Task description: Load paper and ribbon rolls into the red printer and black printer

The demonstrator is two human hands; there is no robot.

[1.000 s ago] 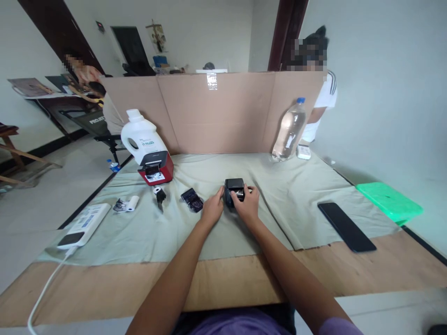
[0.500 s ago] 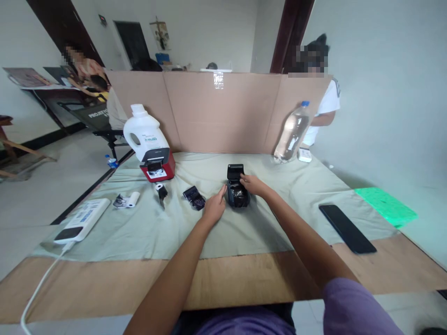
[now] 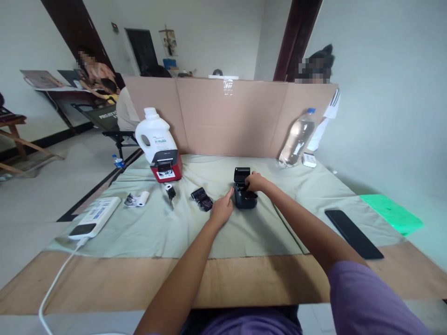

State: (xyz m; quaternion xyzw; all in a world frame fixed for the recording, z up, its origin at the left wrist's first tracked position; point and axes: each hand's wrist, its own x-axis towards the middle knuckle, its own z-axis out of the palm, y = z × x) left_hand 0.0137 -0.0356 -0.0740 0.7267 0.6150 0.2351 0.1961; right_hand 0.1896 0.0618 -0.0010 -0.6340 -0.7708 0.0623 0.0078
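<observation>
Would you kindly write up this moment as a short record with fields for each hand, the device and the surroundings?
Left hand: rests against the left side of the small black printer, fingers open.
Right hand: reaches into the printer's top, by its raised lid.
Printer: stands on the grey-green cloth, lid open.
Left of it: black cartridge, paper roll, red printer, white jug.
Right: water bottle, black phone.
Behind: cardboard screen.
</observation>
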